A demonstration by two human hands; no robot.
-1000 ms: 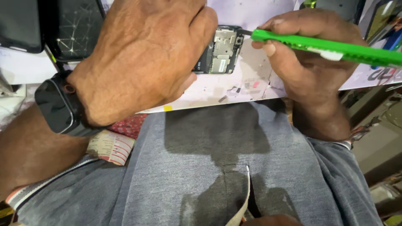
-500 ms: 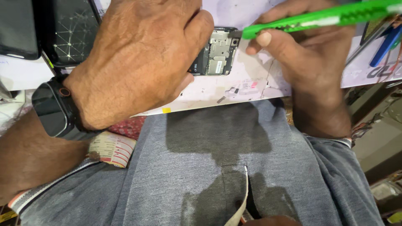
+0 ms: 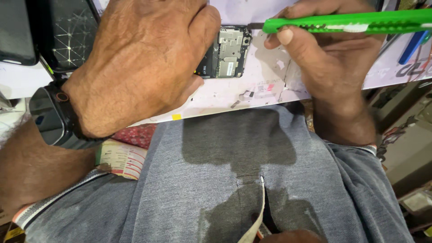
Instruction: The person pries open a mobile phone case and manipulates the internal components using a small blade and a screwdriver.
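An opened phone (image 3: 227, 53) with its inner metal shields bare lies on the white work surface (image 3: 265, 85). My left hand (image 3: 144, 63), with a dark smartwatch (image 3: 49, 117) on the wrist, presses down over most of the phone and hides its left part. My right hand (image 3: 324, 58) grips a green utility knife (image 3: 346, 22) lying nearly level, its dark tip touching the phone's top right corner.
A phone with a cracked dark screen (image 3: 67, 31) lies at the upper left, beside another dark device (image 3: 15, 31). A blue pen (image 3: 411, 42) sits at the right edge. My grey shirt (image 3: 234, 180) fills the lower view, with shelves of clutter to the right.
The green knife has swung from pointing down-right to tilted up, then to nearly level, its tip staying at the phone's top right corner. My left hand has stayed on the phone.
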